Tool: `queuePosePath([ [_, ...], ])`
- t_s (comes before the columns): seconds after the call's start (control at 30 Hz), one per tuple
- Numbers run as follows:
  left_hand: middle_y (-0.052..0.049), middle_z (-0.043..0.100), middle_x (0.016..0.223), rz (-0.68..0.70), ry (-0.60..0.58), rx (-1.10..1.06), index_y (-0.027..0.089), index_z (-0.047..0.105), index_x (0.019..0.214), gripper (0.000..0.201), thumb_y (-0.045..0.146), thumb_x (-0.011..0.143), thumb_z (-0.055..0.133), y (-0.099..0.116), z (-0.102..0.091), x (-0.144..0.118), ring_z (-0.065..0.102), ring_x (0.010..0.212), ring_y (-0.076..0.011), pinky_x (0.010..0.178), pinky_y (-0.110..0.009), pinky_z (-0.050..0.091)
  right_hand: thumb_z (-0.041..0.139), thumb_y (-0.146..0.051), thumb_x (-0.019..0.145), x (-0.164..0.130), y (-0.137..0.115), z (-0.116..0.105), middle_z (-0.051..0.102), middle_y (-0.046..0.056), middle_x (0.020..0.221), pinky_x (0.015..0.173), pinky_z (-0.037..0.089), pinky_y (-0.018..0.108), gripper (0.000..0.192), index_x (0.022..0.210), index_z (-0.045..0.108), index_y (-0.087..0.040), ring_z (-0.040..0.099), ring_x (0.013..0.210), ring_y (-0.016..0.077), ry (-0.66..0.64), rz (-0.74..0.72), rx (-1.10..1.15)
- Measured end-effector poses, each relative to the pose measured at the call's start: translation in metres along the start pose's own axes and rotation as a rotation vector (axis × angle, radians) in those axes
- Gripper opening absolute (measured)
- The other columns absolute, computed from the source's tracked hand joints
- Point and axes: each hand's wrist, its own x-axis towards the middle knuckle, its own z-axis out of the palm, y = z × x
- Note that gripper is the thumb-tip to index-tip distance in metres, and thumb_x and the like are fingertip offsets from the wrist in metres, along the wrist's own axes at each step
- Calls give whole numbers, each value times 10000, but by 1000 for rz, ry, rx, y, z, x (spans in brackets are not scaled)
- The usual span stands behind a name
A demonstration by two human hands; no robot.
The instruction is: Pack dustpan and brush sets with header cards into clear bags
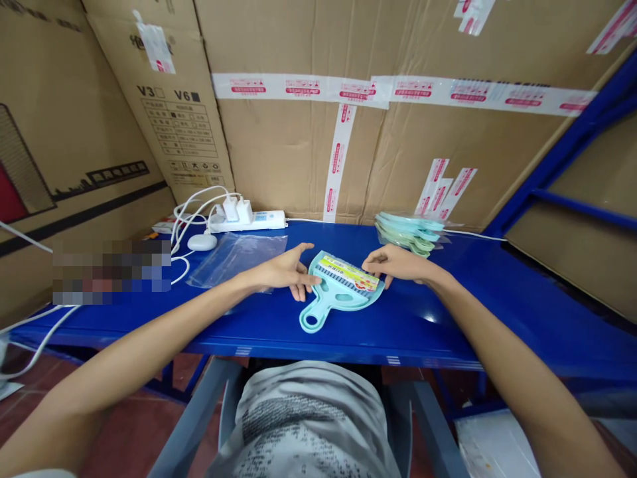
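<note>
A small teal dustpan and brush set [338,295] with a colourful paper label lies flat on the blue table [448,332], its handle pointing toward me. My left hand [286,269] rests on the set's left edge with fingers spread. My right hand [395,262] pinches the set's far right corner. A stack of clear plastic bags [233,255] lies just left of my left hand. A pile of several more teal and green dustpan sets [411,232] sits behind my right hand.
A white power strip [249,218] with plugged-in chargers and white cables stands at the back left, with a white oval device [202,241] beside it. Taped cardboard boxes [348,119] wall the back. A blue rack frame [572,166] rises at right.
</note>
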Motion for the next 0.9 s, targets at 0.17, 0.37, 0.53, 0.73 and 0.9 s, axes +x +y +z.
queuePosePath([
  [0.17,-9,724,734,-33,88,-95,110,342,1554,877,273,863,858,-4,-8,8,736,592,-194,580,-310,626,877,-575,766,5,2,3,723,86,750,448,580,246,446,854,789,-146,680,657,187,56,56,87],
  [0.37,-41,737,791,84,65,-28,123,650,1340,511,356,909,794,-6,-13,13,719,636,-155,601,-267,599,620,-681,974,18,1,19,790,109,874,415,474,208,539,1090,740,-168,666,575,154,155,196,308],
  [0.53,-31,729,821,177,154,30,135,695,1293,389,328,956,722,-8,-11,21,650,613,-111,605,-237,549,665,-521,1002,22,-8,43,818,101,996,665,642,307,354,1163,669,-206,776,763,210,61,156,747],
  [0.73,-140,767,955,77,426,357,146,689,1238,340,390,1064,529,1,-40,21,739,736,-215,664,-324,568,855,-235,838,25,-10,46,823,71,918,596,633,277,404,1192,665,-187,774,696,205,190,53,701],
  [0.9,-223,784,1004,-34,614,936,152,760,1032,418,538,1003,602,-10,-74,7,749,1037,-383,853,-415,555,853,-260,836,28,-4,18,824,55,894,605,653,308,358,1136,667,-202,788,707,226,448,-28,697],
])
